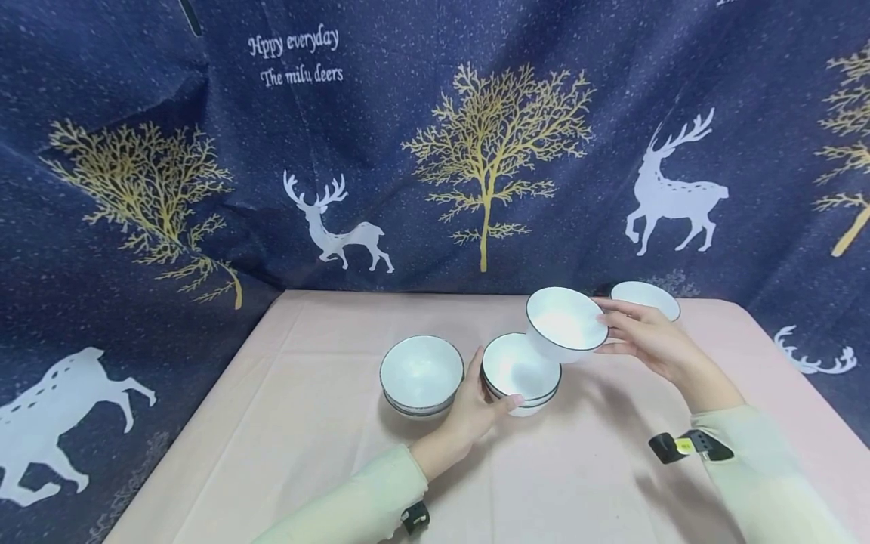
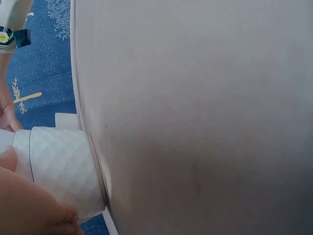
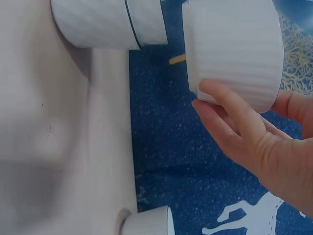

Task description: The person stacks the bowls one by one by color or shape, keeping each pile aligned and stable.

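My right hand (image 1: 652, 341) grips a white bowl (image 1: 566, 321) with a dark rim by its right side. This bowl is held up off the table, slightly tilted, just right of and above a stack of similar bowls (image 1: 518, 366). In the right wrist view the held bowl (image 3: 234, 54) shows ribbed sides, with fingers at its base and rim. My left hand (image 1: 469, 415) holds the middle stack, its fingers along the left side and its thumb at the front. The left wrist view shows that stack's patterned wall (image 2: 63, 166) beside the hand.
Another stack of white bowls (image 1: 421, 374) stands to the left of my left hand. One more white bowl (image 1: 649, 296) is at the back right, partly behind my right hand. A pale pink cloth (image 1: 326, 438) covers the table; a dark blue printed curtain (image 1: 435, 249) hangs behind.
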A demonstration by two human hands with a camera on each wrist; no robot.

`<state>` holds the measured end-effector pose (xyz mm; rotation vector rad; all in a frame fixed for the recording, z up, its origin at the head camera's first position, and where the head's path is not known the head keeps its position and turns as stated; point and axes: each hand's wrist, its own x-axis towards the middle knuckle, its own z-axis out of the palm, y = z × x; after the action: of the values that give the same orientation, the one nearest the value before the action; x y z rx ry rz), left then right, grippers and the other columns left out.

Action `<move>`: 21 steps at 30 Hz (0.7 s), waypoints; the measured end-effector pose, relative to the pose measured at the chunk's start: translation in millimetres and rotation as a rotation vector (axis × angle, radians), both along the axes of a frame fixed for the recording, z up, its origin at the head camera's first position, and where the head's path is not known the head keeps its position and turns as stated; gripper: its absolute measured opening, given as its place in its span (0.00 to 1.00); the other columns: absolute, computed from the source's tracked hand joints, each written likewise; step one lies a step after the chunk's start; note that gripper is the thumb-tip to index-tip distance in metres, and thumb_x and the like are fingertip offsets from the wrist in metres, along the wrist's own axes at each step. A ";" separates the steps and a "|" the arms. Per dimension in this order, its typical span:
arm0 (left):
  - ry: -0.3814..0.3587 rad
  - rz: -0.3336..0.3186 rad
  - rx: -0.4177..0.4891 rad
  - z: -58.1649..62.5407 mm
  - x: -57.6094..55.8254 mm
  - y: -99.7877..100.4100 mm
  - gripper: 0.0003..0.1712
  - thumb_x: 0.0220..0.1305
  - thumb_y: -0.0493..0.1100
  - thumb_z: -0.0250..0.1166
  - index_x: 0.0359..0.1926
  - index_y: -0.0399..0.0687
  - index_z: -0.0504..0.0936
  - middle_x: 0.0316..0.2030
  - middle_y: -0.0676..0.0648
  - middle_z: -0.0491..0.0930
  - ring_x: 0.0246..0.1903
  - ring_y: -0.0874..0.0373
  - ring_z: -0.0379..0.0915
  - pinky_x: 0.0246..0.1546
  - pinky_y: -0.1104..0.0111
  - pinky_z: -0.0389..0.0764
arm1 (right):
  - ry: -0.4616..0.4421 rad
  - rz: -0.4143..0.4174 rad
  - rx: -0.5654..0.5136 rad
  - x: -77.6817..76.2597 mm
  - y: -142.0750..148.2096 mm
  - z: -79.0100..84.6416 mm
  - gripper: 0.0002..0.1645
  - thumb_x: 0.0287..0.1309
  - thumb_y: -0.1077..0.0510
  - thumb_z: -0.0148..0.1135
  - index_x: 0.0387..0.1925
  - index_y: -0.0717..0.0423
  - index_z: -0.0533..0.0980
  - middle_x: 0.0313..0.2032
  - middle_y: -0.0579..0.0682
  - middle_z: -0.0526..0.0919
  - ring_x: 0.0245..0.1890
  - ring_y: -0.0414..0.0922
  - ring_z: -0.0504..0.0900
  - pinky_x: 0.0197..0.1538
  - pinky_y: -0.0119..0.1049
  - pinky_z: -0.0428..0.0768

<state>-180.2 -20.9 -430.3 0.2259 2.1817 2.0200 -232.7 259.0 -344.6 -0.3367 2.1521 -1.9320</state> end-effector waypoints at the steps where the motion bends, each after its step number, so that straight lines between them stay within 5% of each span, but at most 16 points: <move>1: 0.002 0.000 0.003 -0.2 -0.1 0.2 0.60 0.54 0.39 0.72 0.76 0.44 0.38 0.75 0.40 0.41 0.73 0.48 0.41 0.72 0.60 0.50 | -0.001 -0.004 0.004 0.1 -1.6 0.3 0.39 0.71 0.57 0.49 0.70 0.75 0.46 0.66 0.73 0.55 0.44 0.34 0.82 0.49 0.40 0.84; 4: 0.006 0.001 0.002 -0.9 -0.6 0.8 0.60 0.54 0.40 0.72 0.76 0.44 0.38 0.75 0.39 0.42 0.73 0.48 0.42 0.72 0.61 0.51 | -0.010 -0.010 0.000 -0.8 -6.4 0.3 0.38 0.71 0.57 0.51 0.70 0.75 0.48 0.58 0.59 0.69 0.43 0.37 0.83 0.50 0.41 0.84; 7: 0.009 0.001 -0.002 -1.1 -0.7 1.0 0.60 0.54 0.40 0.72 0.76 0.44 0.38 0.75 0.39 0.42 0.73 0.48 0.42 0.72 0.61 0.51 | -0.016 -0.009 -0.002 -1.5 -11.7 0.5 0.38 0.70 0.57 0.52 0.70 0.74 0.50 0.51 0.47 0.73 0.43 0.40 0.84 0.50 0.42 0.84; 21: 0.020 -0.002 -0.004 0.2 0.9 0.6 0.60 0.54 0.40 0.72 0.76 0.44 0.38 0.75 0.39 0.42 0.73 0.47 0.41 0.72 0.59 0.50 | -0.017 0.052 -0.003 -6.1 -34.9 -5.5 0.34 0.69 0.58 0.52 0.68 0.73 0.55 0.49 0.44 0.78 0.44 0.42 0.84 0.49 0.46 0.84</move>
<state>-179.3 -20.3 -430.1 0.2483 2.1968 2.0205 -238.8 224.1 -350.1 -0.3722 2.1088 -1.9029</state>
